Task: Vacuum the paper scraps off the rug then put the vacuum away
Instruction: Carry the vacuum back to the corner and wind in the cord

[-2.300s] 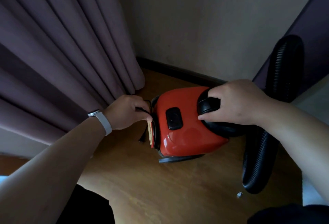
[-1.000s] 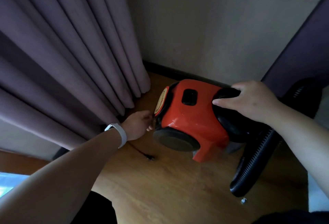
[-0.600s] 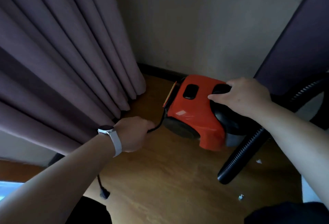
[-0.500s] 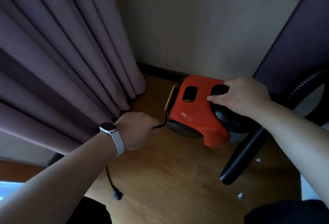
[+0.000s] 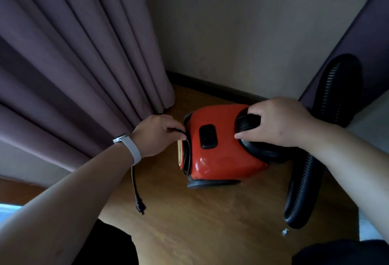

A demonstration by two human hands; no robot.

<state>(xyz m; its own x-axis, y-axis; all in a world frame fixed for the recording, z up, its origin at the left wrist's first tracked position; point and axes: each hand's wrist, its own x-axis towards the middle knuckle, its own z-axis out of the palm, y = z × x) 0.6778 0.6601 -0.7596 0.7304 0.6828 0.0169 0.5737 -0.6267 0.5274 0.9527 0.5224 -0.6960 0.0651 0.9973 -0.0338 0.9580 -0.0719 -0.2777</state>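
A small red vacuum [image 5: 221,155] stands on the wooden floor in a corner. My right hand [image 5: 277,123] grips its black handle on top. My left hand [image 5: 157,134] pinches the black power cord against the groove at the vacuum's left end. The loose end of the cord, with its plug [image 5: 140,206], hangs down below my left wrist to the floor. A black ribbed hose [image 5: 303,191] runs from the vacuum's right side down to the floor and loops up behind my right arm.
Purple curtains [image 5: 73,64] hang at the left, close to my left hand. A beige wall [image 5: 242,33] with a dark skirting board stands behind the vacuum. A small white scrap [image 5: 285,232] lies on the floor near the hose end.
The vacuum has been turned back level and nearer the curtain. My left hand has moved up to the vacuum's left end with the cord, and the free length of cord is shorter.
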